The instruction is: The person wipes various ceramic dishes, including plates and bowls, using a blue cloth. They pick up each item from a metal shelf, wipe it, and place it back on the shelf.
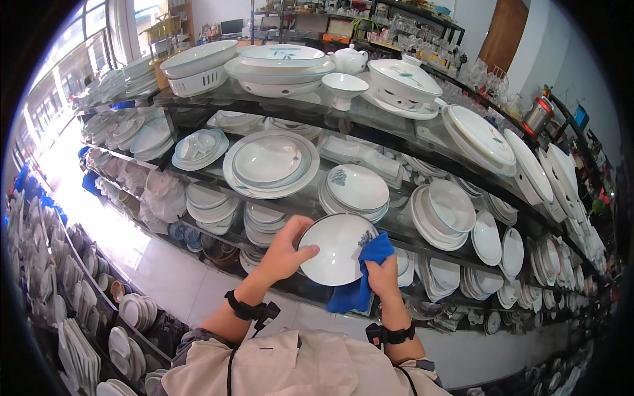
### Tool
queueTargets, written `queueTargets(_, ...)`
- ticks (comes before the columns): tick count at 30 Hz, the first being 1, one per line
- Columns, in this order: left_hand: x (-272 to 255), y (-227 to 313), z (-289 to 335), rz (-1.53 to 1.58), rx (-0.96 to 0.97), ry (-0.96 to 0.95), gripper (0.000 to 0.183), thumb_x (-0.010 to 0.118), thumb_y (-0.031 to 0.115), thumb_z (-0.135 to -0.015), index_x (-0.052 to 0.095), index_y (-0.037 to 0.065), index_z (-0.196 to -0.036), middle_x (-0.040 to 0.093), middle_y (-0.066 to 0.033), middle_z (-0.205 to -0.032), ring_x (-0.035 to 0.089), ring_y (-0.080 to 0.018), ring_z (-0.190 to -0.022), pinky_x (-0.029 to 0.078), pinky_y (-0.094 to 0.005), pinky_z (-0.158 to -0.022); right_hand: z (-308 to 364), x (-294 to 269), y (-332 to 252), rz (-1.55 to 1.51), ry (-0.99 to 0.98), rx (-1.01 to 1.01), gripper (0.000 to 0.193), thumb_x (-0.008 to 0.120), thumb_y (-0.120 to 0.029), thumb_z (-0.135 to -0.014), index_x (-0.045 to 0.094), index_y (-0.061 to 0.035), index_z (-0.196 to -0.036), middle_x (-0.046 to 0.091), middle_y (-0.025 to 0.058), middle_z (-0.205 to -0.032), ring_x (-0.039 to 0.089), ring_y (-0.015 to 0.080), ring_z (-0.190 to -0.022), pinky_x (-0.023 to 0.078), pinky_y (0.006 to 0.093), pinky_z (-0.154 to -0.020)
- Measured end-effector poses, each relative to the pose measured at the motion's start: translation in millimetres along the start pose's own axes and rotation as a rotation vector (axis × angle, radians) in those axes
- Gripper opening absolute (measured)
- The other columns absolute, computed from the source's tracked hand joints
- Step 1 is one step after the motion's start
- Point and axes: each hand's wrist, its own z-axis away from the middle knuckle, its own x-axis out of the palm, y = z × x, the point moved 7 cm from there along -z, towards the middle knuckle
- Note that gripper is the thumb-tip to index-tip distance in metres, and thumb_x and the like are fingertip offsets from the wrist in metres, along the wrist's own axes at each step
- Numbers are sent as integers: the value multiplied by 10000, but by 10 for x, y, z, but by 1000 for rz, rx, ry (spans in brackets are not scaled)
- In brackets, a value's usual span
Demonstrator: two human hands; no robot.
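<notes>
A white plate [330,254] with a dark rim and a blue-grey tree print on its right side is held up before my chest, its inner face toward me. My left hand [287,251] grips its left edge, thumb on the face and fingers behind. In my right hand [383,276] a blue cloth [376,254] is bunched and pressed against the right rim, partly over the print. The lower part of the cloth hangs below the plate. Just beyond, a stack of white dishes with a similar tree print [356,187] sits on the shelf.
A tiered shelf [396,135] of dark glass, crowded with stacked white crockery, spans in front of me. A footed cup [344,89] and a teapot [350,59] stand on top. More plates [137,310] fill racks at the lower left. Pale tiled floor [172,280] lies between.
</notes>
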Motion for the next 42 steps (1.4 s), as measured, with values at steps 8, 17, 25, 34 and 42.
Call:
queueTargets(8, -447, 233, 20, -578, 264, 99, 349, 708, 101, -869, 611, -3, -1188, 695, -189, -1099, 653, -383, -1030, 509, -351, -885, 89, 703, -461, 426, -57, 8, 126, 680, -85, -818, 677, 3, -908, 732, 153, -859, 708, 252, -790, 528, 354, -727)
queueTargets(17, -962, -213, 4, 60, 167, 675, 251, 676, 134, -958, 602, -26, -1136, 675, -83, -1020, 598, -143, -955, 484, -299, -873, 135, 1183, -598, 51, -37, -130, 167, 657, -89, -862, 670, -8, -1007, 709, 89, -910, 662, 194, -847, 518, 339, -776)
queueTargets(25, -1012, -569, -66, -1, 7, 502, 345, 666, 72, -876, 532, -18, -1181, 656, -111, -1053, 615, -165, -938, 502, -308, -849, 223, 1229, -27, -4, -29, -158, 391, 623, -73, -908, 556, 14, -1283, 660, 106, -1185, 609, 184, -1070, 476, 337, -965)
queueTargets(34, -989, 62, -99, -388, 192, 198, 357, 692, 82, -886, 599, -36, -1210, 709, -102, -1032, 653, -165, -938, 509, -323, -890, 40, 1001, -203, 167, 35, -21, 207, 663, -101, -829, 670, 9, -1005, 724, 111, -938, 677, 217, -890, 520, 355, -833)
queueTargets(42, -730, -572, -173, 271, -42, 547, 245, 579, 83, -985, 536, -32, -1197, 639, -81, -1095, 580, -138, -972, 482, -299, -857, 223, 1219, -226, -97, -195, 21, 335, 692, -82, -907, 612, -30, -1228, 646, 56, -1208, 601, 155, -1109, 489, 331, -959)
